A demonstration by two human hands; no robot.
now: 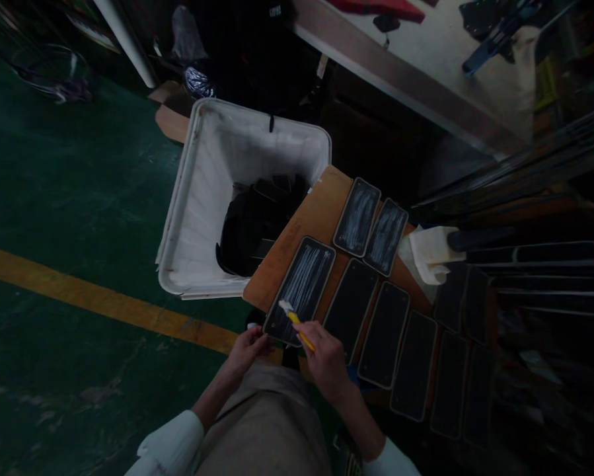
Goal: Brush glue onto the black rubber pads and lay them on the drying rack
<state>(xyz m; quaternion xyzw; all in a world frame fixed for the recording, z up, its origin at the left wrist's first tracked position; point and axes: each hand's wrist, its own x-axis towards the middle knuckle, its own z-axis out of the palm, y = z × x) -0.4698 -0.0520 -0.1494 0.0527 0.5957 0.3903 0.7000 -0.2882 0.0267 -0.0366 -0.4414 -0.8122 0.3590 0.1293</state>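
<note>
My right hand (326,357) is closed on a yellow-handled brush (297,320) whose pale bristles rest on the near end of a black rectangular pad (301,287) streaked with white. My left hand (247,347) pinches that pad's near left corner. The pad lies on a brown wooden board (306,218). Two more white-streaked pads (357,217) lie farther back on the board. Several plain black pads (383,334) lie in a row to the right.
A white plastic bin (202,192) with dark pieces inside stands left of the board on the green floor with a yellow line (103,301). A pale cloth (428,254) lies at the right. A metal-edged table (400,73) runs across the back.
</note>
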